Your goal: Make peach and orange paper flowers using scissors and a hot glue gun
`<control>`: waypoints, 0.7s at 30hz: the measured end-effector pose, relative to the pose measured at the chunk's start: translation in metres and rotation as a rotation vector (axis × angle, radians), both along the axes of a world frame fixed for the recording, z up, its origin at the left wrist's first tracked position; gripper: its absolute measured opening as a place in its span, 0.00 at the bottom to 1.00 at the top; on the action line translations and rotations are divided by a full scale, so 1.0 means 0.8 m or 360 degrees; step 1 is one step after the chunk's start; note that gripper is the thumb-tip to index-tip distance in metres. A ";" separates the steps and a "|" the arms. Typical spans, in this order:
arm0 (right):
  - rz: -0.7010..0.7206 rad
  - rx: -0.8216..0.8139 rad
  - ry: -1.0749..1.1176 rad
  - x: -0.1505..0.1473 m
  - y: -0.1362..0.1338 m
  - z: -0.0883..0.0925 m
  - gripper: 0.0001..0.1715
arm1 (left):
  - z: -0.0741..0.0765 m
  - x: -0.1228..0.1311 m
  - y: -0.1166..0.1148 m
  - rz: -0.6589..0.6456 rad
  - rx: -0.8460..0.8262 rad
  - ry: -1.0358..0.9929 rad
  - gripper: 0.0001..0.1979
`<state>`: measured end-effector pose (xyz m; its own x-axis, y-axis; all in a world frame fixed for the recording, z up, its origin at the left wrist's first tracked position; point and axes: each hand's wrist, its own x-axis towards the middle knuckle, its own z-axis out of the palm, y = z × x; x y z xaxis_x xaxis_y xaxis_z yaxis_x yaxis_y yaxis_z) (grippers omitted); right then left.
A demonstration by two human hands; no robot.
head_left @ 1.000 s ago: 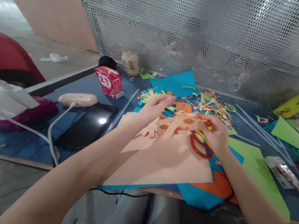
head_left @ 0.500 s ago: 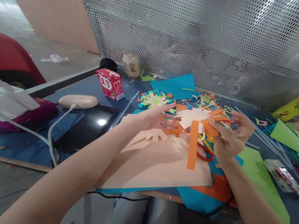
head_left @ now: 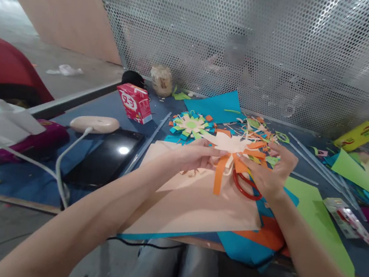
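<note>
Both hands hold a paper flower (head_left: 235,147) made of peach and orange strips, lifted a little above a peach paper sheet (head_left: 192,202). My left hand (head_left: 191,154) pinches its left side with closed fingers. My right hand (head_left: 271,170) grips its right side, fingers curled round the strips. An orange strip hangs down from the flower. Red-handled scissors (head_left: 244,188) lie on the peach sheet just under my right hand. A finished blue, green and peach paper flower (head_left: 190,124) lies on the table beyond my left hand.
Coloured paper sheets and scraps (head_left: 312,213) cover the blue table. A black tablet (head_left: 105,157), a pink mouse-shaped device (head_left: 94,123) with a white cable, and a red carton (head_left: 135,102) sit at the left. Packets (head_left: 348,222) lie at the right. Perforated metal panel (head_left: 254,42) behind.
The flower was picked up off the peach sheet by both hands and raised. It has since come down a little, and my left hand has closed on its left side.
</note>
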<state>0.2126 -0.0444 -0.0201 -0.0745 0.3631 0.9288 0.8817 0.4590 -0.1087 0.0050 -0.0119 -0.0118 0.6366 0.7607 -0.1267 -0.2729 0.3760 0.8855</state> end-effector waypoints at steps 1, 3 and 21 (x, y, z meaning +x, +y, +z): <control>0.0076 -0.0062 -0.0147 0.001 0.003 0.000 0.07 | -0.001 0.001 0.001 0.0087 0.0028 -0.0002 0.13; 0.0165 -0.0151 -0.0289 0.005 0.008 0.000 0.09 | -0.002 0.003 0.004 0.0299 0.0092 -0.0026 0.14; -0.0619 -0.1648 -0.0108 0.046 0.041 0.001 0.19 | -0.003 -0.004 0.026 0.0998 0.0163 -0.0253 0.07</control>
<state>0.2491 -0.0119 -0.0196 0.1740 0.9716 0.1606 0.9647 -0.1355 -0.2257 0.0019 0.0088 -0.0140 0.0731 0.9970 0.0251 -0.5437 0.0187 0.8391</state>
